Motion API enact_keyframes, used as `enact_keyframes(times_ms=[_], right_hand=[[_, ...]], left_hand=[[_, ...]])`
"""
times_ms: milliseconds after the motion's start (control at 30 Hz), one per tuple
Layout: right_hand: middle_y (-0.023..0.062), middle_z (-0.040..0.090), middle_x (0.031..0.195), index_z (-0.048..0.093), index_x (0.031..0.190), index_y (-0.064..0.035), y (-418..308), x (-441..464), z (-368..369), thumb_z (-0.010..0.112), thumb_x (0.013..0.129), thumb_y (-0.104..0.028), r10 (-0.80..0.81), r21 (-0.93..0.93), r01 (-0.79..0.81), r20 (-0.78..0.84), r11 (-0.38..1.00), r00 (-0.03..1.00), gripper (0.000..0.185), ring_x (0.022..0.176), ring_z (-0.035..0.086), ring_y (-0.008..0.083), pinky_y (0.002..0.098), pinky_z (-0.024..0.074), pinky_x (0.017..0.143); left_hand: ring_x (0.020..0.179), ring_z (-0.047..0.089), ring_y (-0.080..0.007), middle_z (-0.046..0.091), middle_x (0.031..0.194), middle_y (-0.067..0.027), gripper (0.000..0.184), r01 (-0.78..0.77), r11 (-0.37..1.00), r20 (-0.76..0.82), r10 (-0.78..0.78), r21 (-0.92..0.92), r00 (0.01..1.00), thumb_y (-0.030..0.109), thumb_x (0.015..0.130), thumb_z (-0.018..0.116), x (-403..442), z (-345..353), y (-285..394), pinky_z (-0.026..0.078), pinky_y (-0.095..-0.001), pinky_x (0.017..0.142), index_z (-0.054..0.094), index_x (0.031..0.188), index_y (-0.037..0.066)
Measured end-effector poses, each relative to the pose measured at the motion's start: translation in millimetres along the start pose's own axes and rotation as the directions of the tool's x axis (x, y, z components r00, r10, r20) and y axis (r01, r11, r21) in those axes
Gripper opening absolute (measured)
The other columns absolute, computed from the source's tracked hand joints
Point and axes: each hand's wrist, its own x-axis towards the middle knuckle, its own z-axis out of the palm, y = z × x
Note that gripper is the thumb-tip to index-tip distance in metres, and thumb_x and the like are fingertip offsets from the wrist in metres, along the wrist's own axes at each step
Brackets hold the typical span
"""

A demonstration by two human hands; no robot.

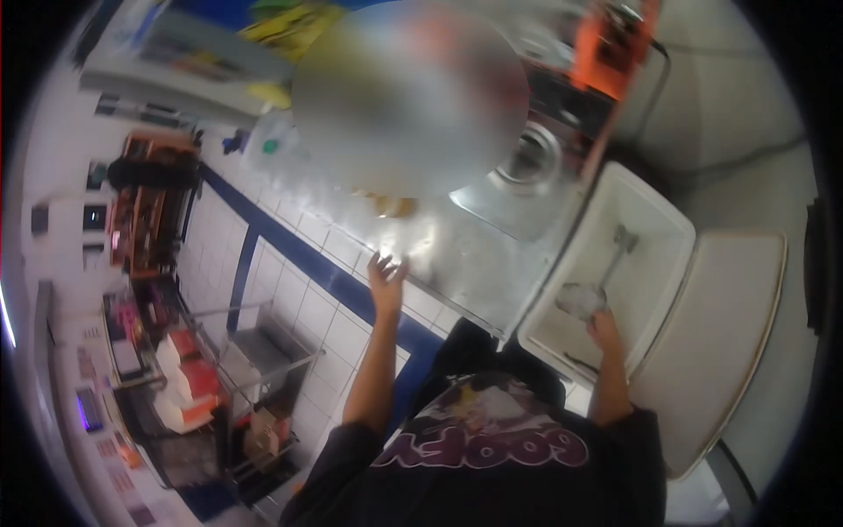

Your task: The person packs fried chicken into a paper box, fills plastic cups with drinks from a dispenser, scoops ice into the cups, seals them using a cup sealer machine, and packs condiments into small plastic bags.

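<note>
My left hand is over the near edge of the metal counter, empty, with its fingers spread. My right hand reaches over the near end of an open white bin. Its fingers are closed at the edge of a translucent greyish object, whose kind is too blurred to tell. Deeper in the bin lies a grey long-handled utensil. The bin's pale lid rests beside it on the right.
A round metal fixture and an orange appliance stand along the counter. A blurred patch hides much of its far part. On the left are a metal rack, red-and-white boxes and a tiled floor with blue stripes.
</note>
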Motion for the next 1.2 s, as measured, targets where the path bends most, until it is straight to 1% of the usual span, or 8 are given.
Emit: enact_keyframes(times_ms=[100,300,367,600,700,900,1067,1200], right_hand=[[0.0106,0.055,0.066,0.063,0.080,-0.0015,0.3,-38.9,1.4,0.055,0.088,-0.008,-0.494,-0.730,0.358,0.033,0.582,0.869,0.013,0.059,0.054,0.0258,0.0364,0.0445,0.056],[0.0219,0.057,0.066,0.060,0.079,0.0043,51.9,-54.6,-3.3,0.059,0.080,-0.008,-0.390,-0.597,0.143,-0.308,0.790,0.867,0.013,0.060,0.057,0.0399,0.0462,0.0462,0.060],[0.0198,0.058,0.067,0.060,0.083,0.0039,-16.8,-93.1,18.5,0.059,0.080,-0.008,-0.550,-0.909,0.189,-0.052,0.371,0.833,0.012,0.060,0.058,0.0363,0.0449,0.0474,0.060],[0.0155,0.057,0.068,0.060,0.092,0.0030,-13.6,-117.8,27.4,0.059,0.082,-0.007,-0.614,-0.914,0.099,-0.181,0.393,0.769,0.014,0.059,0.057,0.0306,0.0428,0.0477,0.057],[0.0070,0.052,0.065,0.059,0.087,0.0007,32.6,-97.2,18.4,0.057,0.085,-0.006,-0.476,-0.674,0.108,-0.390,0.731,0.788,0.007,0.056,0.054,0.0196,0.0348,0.0439,0.049],[0.0033,0.051,0.071,0.055,0.083,-0.0028,10.1,-121.3,17.2,0.053,0.090,-0.008,-0.512,-0.744,0.164,-0.264,0.647,0.818,0.009,0.051,0.047,0.0125,0.0268,0.0339,0.040],[0.0041,0.053,0.073,0.057,0.103,0.0001,-172.1,-184.7,76.2,0.053,0.090,-0.010,0.134,0.391,0.108,-0.542,0.914,0.829,0.017,0.049,0.046,0.0128,0.0264,0.0320,0.037],[0.0046,0.055,0.073,0.057,0.110,0.0021,-208.0,-192.8,84.3,0.053,0.090,-0.010,0.070,0.272,0.087,-0.519,0.958,0.852,0.025,0.047,0.045,0.0120,0.0264,0.0337,0.036]], left_hand=[[0.126,0.052,-0.0301,0.047,0.141,-0.0218,0.095,-0.073,0.997,-0.039,0.074,0.028,0.996,0.020,0.080,0.085,52.5,21.1,-0.3,0.051,-0.0396,0.096,0.025,0.151,-0.001],[0.137,0.042,-0.0367,0.035,0.149,-0.0250,0.107,-0.255,0.918,-0.193,0.203,-0.304,0.960,0.025,0.075,0.089,102.6,64.1,15.9,0.038,-0.0437,0.113,0.021,0.151,-0.005],[0.136,0.043,-0.0351,0.037,0.148,-0.0246,0.104,-0.283,0.939,-0.217,0.241,-0.193,0.946,0.024,0.075,0.089,114.4,67.7,17.4,0.038,-0.0429,0.113,0.023,0.150,-0.005],[0.128,0.050,-0.0321,0.047,0.139,-0.0219,0.094,-0.286,0.943,-0.124,0.267,-0.171,0.956,0.027,0.074,0.090,90.0,56.1,43.7,0.039,-0.0421,0.111,0.033,0.142,-0.007],[0.126,0.052,-0.0320,0.051,0.135,-0.0216,0.094,-0.419,0.902,0.027,0.424,-0.107,0.905,0.027,0.072,0.090,67.5,53.7,12.7,0.040,-0.0426,0.109,0.035,0.141,-0.006],[0.121,0.056,-0.0322,0.057,0.128,-0.0196,0.087,-0.465,0.882,0.543,0.426,-0.073,0.724,0.025,0.069,0.090,-41.6,69.0,30.5,0.044,-0.0430,0.104,0.042,0.137,-0.003],[0.117,0.058,-0.0353,0.058,0.127,-0.0196,0.083,-0.585,0.789,0.709,0.520,-0.186,0.476,0.025,0.069,0.089,-99.5,122.4,40.4,0.046,-0.0435,0.100,0.046,0.135,-0.001],[0.118,0.056,-0.0393,0.058,0.127,-0.0213,0.080,-0.676,0.715,0.756,0.538,-0.176,0.373,0.028,0.070,0.086,-127.1,162.8,57.1,0.045,-0.0459,0.101,0.047,0.134,0.000]])
